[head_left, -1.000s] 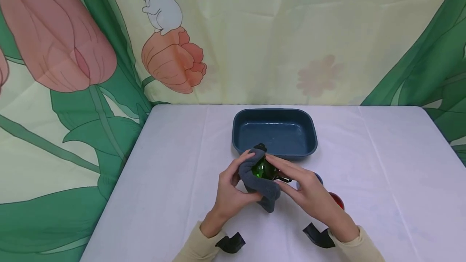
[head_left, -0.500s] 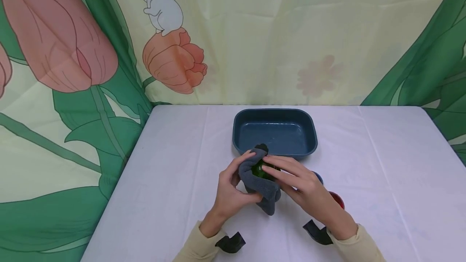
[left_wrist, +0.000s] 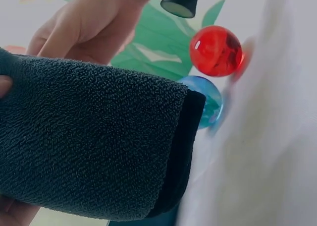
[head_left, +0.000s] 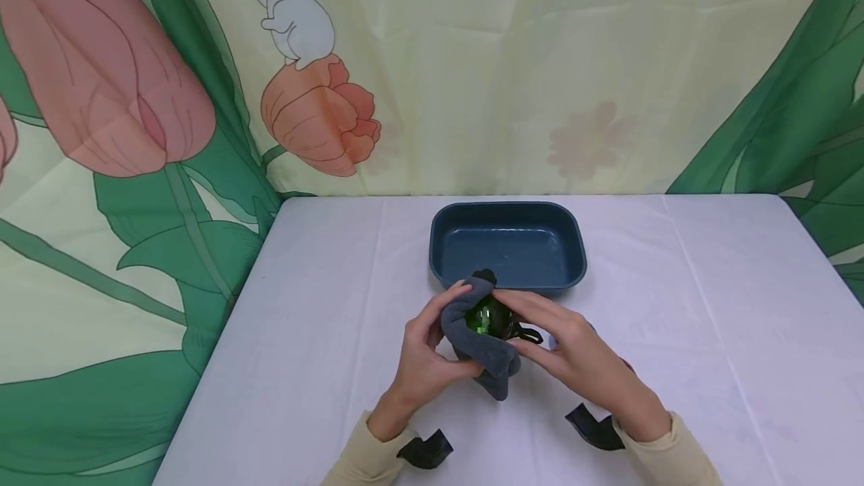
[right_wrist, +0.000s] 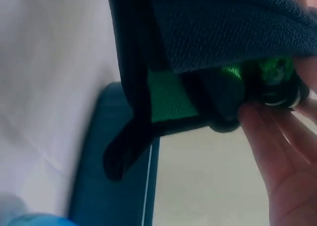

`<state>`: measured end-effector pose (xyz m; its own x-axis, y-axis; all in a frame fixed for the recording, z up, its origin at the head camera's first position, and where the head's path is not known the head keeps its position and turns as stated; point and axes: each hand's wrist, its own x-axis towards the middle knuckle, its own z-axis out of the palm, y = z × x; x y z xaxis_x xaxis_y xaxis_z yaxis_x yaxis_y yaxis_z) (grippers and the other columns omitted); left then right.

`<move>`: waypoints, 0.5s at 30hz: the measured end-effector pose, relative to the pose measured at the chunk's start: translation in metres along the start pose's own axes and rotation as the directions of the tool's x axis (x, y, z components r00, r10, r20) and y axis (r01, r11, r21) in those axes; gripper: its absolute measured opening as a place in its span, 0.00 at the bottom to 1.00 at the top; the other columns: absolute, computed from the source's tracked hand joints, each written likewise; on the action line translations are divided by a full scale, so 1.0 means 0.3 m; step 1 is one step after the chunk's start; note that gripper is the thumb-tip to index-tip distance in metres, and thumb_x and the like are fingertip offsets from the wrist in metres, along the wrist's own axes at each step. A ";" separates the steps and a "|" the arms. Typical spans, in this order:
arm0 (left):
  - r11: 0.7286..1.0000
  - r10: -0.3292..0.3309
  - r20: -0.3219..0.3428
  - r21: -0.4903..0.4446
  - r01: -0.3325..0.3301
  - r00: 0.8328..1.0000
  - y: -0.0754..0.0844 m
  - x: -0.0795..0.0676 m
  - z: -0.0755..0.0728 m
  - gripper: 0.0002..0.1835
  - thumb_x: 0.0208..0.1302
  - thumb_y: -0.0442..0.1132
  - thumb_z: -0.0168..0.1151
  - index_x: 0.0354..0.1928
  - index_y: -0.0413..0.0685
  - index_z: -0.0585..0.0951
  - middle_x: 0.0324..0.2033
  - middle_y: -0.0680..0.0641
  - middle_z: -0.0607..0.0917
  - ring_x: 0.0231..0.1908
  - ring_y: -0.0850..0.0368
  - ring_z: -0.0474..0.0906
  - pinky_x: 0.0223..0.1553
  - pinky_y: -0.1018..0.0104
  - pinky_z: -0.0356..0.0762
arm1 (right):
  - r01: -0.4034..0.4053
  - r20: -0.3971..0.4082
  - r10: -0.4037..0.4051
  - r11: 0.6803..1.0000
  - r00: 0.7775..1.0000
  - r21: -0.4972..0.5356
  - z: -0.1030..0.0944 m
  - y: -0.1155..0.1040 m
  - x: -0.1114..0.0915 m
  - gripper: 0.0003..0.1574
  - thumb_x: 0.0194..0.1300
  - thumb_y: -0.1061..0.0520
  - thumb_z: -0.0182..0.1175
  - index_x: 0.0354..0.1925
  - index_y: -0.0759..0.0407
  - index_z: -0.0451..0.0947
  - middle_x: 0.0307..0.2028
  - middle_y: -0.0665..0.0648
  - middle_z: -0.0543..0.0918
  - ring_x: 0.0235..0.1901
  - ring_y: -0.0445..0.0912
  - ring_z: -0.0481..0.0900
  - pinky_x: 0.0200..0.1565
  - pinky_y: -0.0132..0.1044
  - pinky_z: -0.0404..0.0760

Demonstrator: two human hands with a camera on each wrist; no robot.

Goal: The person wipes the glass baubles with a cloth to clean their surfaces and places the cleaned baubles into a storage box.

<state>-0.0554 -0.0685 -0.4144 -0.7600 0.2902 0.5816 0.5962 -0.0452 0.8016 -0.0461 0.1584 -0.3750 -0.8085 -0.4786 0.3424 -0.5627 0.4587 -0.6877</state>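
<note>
A dark grey-blue terry cloth (head_left: 475, 337) with black edging is folded around a clear green ball (head_left: 487, 317). My left hand (head_left: 428, 362) grips the cloth from the left, fingertips at its top and thumb at its lower side. From the right, my right hand (head_left: 574, 351) holds the ball between fingers and thumb. A black loop (head_left: 529, 334) sticks out of the ball toward the right palm. In the left wrist view the cloth (left_wrist: 94, 137) hides the ball; in the right wrist view some green (right_wrist: 277, 70) shows beneath the cloth's fold.
A dark blue rectangular bin (head_left: 513, 242) stands just beyond the hands. On the white tablecloth (head_left: 324, 283), a clear red ball (left_wrist: 216, 51) and a clear blue ball (left_wrist: 212, 104) lie beside the right hand. Behind the table hangs a printed curtain (head_left: 466, 96).
The right fingers first laid across the ball's front, then spread back to its top and lower side, uncovering the green and the loop. The right hand now hides more of the red and blue balls.
</note>
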 end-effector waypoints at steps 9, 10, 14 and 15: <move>1.000 -0.001 -0.001 0.024 0.001 1.000 0.000 0.002 -0.004 0.46 0.40 0.19 0.76 0.66 0.34 0.69 0.62 0.31 0.75 0.64 0.45 0.74 0.62 0.56 0.74 | 0.121 -0.063 -0.125 0.990 0.990 -0.068 -0.017 -0.002 -0.005 0.34 0.64 0.47 0.65 0.66 0.50 0.74 0.65 0.51 0.74 0.63 0.44 0.73 0.62 0.21 0.69; 1.000 0.000 -0.003 0.026 0.000 1.000 0.000 0.002 -0.005 0.46 0.40 0.18 0.76 0.66 0.34 0.69 0.62 0.31 0.75 0.64 0.45 0.74 0.62 0.56 0.74 | 0.170 -0.080 -0.175 0.983 0.981 -0.064 -0.015 0.000 -0.002 0.30 0.67 0.46 0.61 0.65 0.52 0.75 0.64 0.53 0.75 0.63 0.45 0.73 0.62 0.21 0.69; 1.000 0.001 -0.007 0.017 0.000 1.000 0.002 0.003 -0.006 0.45 0.40 0.18 0.76 0.66 0.34 0.69 0.62 0.31 0.75 0.65 0.44 0.72 0.62 0.56 0.74 | 0.321 -0.128 -0.328 0.944 0.936 -0.075 0.000 0.007 0.012 0.26 0.74 0.44 0.51 0.60 0.56 0.79 0.62 0.57 0.77 0.61 0.47 0.74 0.63 0.23 0.70; 1.000 0.001 -0.007 0.015 -0.001 1.000 0.002 0.003 -0.005 0.45 0.40 0.18 0.76 0.66 0.34 0.69 0.62 0.31 0.75 0.66 0.44 0.71 0.62 0.56 0.73 | 0.347 -0.139 -0.354 0.935 0.925 -0.076 0.004 0.009 0.016 0.26 0.75 0.44 0.51 0.59 0.57 0.80 0.62 0.58 0.78 0.61 0.48 0.74 0.63 0.24 0.70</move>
<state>-0.0561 -0.0698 -0.4131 -0.7613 0.2836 0.5832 0.6005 -0.0312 0.7990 -0.0512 0.1564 -0.3758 -0.5722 -0.5013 0.6491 -0.8195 0.3195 -0.4757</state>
